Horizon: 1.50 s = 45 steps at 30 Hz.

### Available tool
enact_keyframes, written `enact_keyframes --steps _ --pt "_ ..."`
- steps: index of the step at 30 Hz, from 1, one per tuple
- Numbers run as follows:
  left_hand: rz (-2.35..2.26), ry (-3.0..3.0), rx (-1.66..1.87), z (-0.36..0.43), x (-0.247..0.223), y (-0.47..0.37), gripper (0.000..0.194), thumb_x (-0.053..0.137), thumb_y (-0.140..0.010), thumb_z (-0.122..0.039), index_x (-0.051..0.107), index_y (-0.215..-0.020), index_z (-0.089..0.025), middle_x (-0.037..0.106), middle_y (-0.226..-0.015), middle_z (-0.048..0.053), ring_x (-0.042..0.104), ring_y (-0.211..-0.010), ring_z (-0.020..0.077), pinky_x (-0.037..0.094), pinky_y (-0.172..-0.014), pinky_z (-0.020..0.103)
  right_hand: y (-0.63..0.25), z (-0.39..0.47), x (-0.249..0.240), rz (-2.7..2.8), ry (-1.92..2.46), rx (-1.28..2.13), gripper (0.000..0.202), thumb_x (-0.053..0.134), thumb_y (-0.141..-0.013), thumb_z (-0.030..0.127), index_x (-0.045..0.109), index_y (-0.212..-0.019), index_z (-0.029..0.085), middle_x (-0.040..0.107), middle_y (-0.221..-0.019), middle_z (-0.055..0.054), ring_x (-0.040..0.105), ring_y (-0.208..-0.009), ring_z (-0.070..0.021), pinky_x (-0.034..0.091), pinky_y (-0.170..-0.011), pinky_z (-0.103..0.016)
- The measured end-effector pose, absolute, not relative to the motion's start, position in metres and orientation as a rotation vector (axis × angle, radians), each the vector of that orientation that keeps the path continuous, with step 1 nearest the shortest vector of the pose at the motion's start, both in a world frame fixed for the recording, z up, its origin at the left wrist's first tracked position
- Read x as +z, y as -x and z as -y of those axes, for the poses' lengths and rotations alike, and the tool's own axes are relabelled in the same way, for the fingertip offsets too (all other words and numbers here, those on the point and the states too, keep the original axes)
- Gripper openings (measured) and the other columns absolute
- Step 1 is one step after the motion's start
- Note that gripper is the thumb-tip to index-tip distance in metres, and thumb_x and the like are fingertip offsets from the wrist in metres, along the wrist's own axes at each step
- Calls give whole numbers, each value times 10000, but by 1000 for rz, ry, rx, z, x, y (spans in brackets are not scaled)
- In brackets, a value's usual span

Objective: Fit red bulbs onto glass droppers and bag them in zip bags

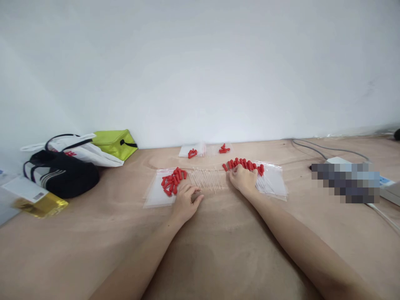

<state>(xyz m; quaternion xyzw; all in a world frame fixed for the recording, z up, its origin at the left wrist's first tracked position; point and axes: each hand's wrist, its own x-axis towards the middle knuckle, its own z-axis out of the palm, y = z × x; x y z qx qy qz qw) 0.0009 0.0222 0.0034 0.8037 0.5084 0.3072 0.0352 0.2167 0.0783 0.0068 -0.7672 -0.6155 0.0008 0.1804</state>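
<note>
My left hand (187,204) rests on the table with its thumb apart from its loosely bent fingers, and nothing shows in it. Beside it a pile of red bulb-shaped caps (172,181) lies on clear plastic zip bags (153,196). Between my hands, thin pale sticks (206,179) lie side by side in a row. My right hand (242,178) is closed at the left edge of another group of red caps (240,162); what its fingers hold is hidden. White sticks (265,185) run down from those caps over more zip bags (278,179).
By the wall lie two small groups of red caps (192,153) on bags. At left are a black cap (67,175), a white plastic bag (103,156), a green bag (112,141) and a yellow packet (43,206). Grey cables (312,146) and a blurred object (346,181) lie right.
</note>
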Motion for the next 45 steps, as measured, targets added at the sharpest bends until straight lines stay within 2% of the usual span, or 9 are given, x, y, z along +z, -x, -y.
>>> enact_keyframes --steps 6,13,21,29,35,39,41,43,45 --pt "-2026 -2416 953 -27 6 7 130 606 -718 -318 607 -757 -194 572 -761 34 499 -796 220 357 -722 329 -200 -68 8 1850 1974 -55 313 389 -783 383 624 -760 176 666 -780 -81 573 -726 -211 206 -775 -380" --pt "-2498 -2209 850 -39 14 29 208 571 -724 -406 617 -813 -224 568 -850 52 471 -869 253 291 -730 342 -180 -65 10 1932 2079 41 350 388 -766 356 659 -717 140 655 -723 -121 571 -671 -213 238 -758 -392" --pt "-2618 -2169 721 -41 15 37 281 552 -703 -471 596 -803 -213 544 -872 65 449 -899 264 262 -736 352 -181 -65 7 1900 2043 17 322 397 -759 333 650 -699 144 652 -699 -105 562 -642 -206 240 -743 -386" --pt "-2610 -2380 524 -25 18 39 307 508 -726 -475 594 -739 -180 543 -859 91 451 -860 267 270 -715 374 -210 -34 -4 1894 1691 -163 245 404 -799 322 544 -677 162 621 -656 -44 542 -683 -186 226 -665 -314" --pt "-2526 -2583 634 -24 19 42 216 497 -770 -343 589 -714 -156 566 -850 113 480 -825 279 323 -685 393 -235 -15 -18 1944 1471 -142 211 354 -847 280 493 -741 160 598 -703 -55 521 -686 -189 276 -653 -310" --pt "-1955 -2734 1037 -21 13 28 200 457 -816 -314 556 -753 -152 574 -840 102 511 -830 239 393 -725 358 -242 -12 -21 1997 1240 78 176 340 -848 192 506 -896 160 602 -809 -65 533 -727 -174 345 -671 -300" --pt "-1641 -2630 1147 -19 6 17 182 420 -845 -300 528 -796 -163 579 -799 67 539 -782 192 430 -701 309 -240 -10 -20 2046 1146 160 260 329 -832 130 496 -1029 162 596 -870 -74 537 -769 -171 373 -680 -295" --pt "-1479 -2478 1089 -16 1 4 149 413 -856 -288 510 -852 -176 587 -742 23 559 -682 151 450 -621 262 -236 -8 -17 2114 1092 212 354 322 -809 77 481 -1107 181 589 -896 -73 537 -796 -169 387 -696 -301" --pt "-1391 -2424 1024 -13 0 -6 149 419 -858 -266 515 -931 -179 610 -809 28 578 -726 147 462 -649 262 -230 -6 -13 2181 1060 252 398 326 -791 45 487 -1120 201 588 -913 -67 537 -821 -168 388 -711 -309"
